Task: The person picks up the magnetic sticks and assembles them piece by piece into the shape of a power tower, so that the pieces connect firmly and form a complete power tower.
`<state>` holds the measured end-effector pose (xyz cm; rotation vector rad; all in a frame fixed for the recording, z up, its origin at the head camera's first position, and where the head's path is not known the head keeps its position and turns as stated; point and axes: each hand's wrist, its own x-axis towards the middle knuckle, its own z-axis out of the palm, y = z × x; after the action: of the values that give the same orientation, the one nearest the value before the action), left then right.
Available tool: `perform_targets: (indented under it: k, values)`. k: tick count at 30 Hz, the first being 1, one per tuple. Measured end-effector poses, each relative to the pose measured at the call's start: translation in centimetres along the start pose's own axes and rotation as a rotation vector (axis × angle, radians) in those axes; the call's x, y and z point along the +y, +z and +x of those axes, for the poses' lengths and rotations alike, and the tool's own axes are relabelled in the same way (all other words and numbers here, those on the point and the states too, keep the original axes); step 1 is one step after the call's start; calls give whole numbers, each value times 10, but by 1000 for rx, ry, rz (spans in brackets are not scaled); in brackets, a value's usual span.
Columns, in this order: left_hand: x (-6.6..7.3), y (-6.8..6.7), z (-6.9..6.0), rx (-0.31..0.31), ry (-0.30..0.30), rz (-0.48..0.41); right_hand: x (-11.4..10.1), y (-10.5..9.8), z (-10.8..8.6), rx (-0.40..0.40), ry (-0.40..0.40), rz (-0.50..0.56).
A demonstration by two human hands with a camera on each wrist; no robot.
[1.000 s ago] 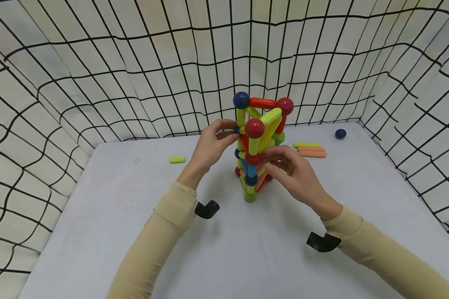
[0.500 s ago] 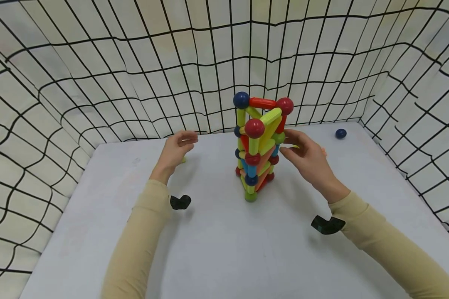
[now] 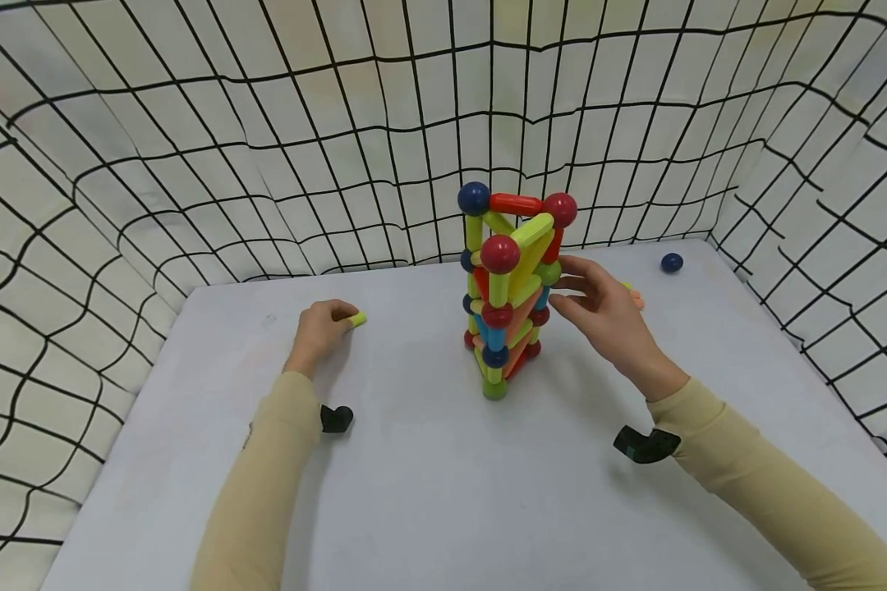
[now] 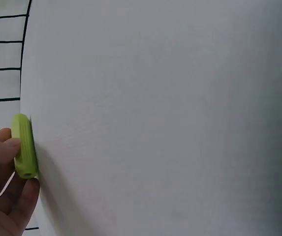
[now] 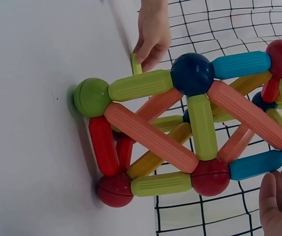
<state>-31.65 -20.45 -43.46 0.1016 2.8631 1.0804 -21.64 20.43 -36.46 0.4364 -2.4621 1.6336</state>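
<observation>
A tower of magnetic sticks and balls (image 3: 498, 316) stands upright on the white table, in red, blue, green, yellow and orange. My right hand (image 3: 602, 312) holds it lightly from the right, thumb and fingers about a green ball (image 3: 549, 272). In the right wrist view only part of that hand (image 5: 281, 199) shows, at the edge. Off to the left, my left hand (image 3: 319, 332) pinches a short yellow-green magnetic stick (image 3: 358, 318) at the table. The left wrist view shows the stick (image 4: 25, 147) between thumb and fingers.
A loose dark blue ball (image 3: 672, 263) lies at the back right. Orange and yellow-green sticks (image 3: 637, 300) are mostly hidden behind my right hand. White padded walls with black netting (image 3: 340, 131) rise around the table (image 3: 429, 476).
My left hand has left the tower, moved left and down, and taken hold of the yellow-green stick. My right hand has shifted from the front red ball to the green ball behind.
</observation>
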Motion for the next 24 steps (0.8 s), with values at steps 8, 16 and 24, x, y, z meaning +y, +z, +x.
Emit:
perform_targets:
  k: [8, 16, 24]
  values:
    - [22, 8, -3, -109, 120, 113, -3, 2, -3, 9, 25, 22]
    - [87, -2, -18, -114, 134, -229, -8, 4, -4, 40, 13, -10]
    - [172, -20, -47, -92, 261, -704, -8, 6, -4, 47, -2, -10]
